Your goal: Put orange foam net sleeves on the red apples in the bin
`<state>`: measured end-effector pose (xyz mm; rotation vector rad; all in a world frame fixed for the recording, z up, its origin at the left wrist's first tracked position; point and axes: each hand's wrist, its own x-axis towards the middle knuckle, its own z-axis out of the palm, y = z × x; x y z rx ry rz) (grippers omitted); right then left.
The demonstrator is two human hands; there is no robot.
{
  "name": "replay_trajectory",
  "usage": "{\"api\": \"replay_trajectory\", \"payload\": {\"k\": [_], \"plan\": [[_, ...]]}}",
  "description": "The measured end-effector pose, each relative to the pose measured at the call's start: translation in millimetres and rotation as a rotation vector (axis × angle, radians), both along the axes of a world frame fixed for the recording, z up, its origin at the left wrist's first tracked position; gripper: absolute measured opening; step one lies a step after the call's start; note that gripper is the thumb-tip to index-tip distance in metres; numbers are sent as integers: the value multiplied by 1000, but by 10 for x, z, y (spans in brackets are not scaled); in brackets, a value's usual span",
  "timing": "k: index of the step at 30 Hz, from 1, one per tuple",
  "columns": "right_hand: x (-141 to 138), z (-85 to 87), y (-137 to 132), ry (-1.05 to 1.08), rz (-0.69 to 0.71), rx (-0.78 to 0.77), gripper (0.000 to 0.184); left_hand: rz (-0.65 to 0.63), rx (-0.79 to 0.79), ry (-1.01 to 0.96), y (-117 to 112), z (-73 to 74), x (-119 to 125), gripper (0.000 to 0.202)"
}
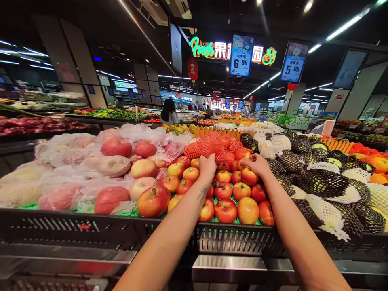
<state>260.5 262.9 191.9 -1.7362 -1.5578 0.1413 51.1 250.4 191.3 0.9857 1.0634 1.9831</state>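
Observation:
My left hand (208,166) is closed around the lower end of a red foam fruit net (210,143), raised over the back of the apple pile. Whether a fruit sits inside that net cannot be made out. Over the right side of the pile, my right hand (257,165) has its fingers curled on a small apple (243,163), partly hidden by the fingers. Red-yellow apples (226,211) lie bare in rows below and between both hands. Behind them are more fruits in red foam nets (235,146).
Bagged red fruits (112,199) fill the left of the display. Fruits in black nets (323,182) and white foam nets (325,214) crowd the right. A black slotted crate edge (233,238) runs along the front. A person (169,112) stands farther back; price screens (241,55) hang overhead.

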Motion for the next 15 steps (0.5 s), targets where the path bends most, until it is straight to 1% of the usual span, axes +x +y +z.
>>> {"api": "replay_trajectory", "payload": {"k": [2, 7, 10, 13, 15], "plan": [[3, 1, 5, -13, -5, -13, 44, -12, 5, 9, 4, 0, 5, 8], [22, 18, -16, -18, -7, -15, 41, -26, -8, 23, 19, -11, 2, 5], [9, 41, -49, -22, -17, -26, 39, -26, -1, 22, 12, -11, -4, 6], [-21, 67, -80, -37, -31, -48, 34, -30, -27, 10, -5, -5, -4, 7], [-40, 77, -109, -53, -30, -60, 35, -32, -32, 8, -12, 1, -1, 6]]}}
